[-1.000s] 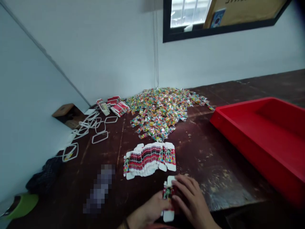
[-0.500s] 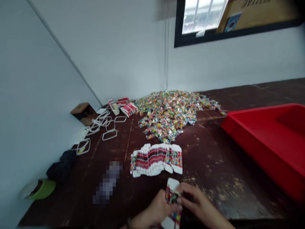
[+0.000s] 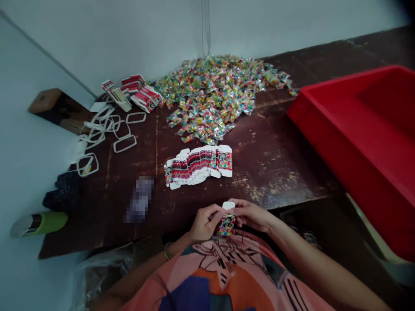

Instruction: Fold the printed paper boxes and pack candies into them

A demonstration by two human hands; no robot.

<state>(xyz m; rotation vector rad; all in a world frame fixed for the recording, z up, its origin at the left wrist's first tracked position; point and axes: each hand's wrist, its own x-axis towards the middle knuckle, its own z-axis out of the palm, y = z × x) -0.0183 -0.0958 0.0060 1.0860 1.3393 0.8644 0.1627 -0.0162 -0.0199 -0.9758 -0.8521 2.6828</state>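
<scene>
A small printed carton (image 3: 226,225), red with coloured dots and a white top flap standing up, is held close to my body at the table's front edge. My left hand (image 3: 205,222) grips its left side, thumb and fingers near the flap. On the other side my right hand (image 3: 251,215) pinches the carton's upper right edge; some of its fingers are hidden behind. Just beyond lies a fanned row of flat cartons (image 3: 197,166), red and white. Farther back is a heap of wrapped candies (image 3: 214,97) in clear packets.
A big red tray (image 3: 346,129) stands on the right. At left are white loop bands (image 3: 97,125), bundled cartons (image 3: 145,97), a brown box (image 3: 61,108), a dark cloth-like bundle (image 3: 63,192), a green bottle (image 3: 53,222) and a blurred-out item (image 3: 140,199).
My view has tilted down, bringing my shirt into sight. Both hands hold the carton nearer my body, and its printed face is now more upright to me.
</scene>
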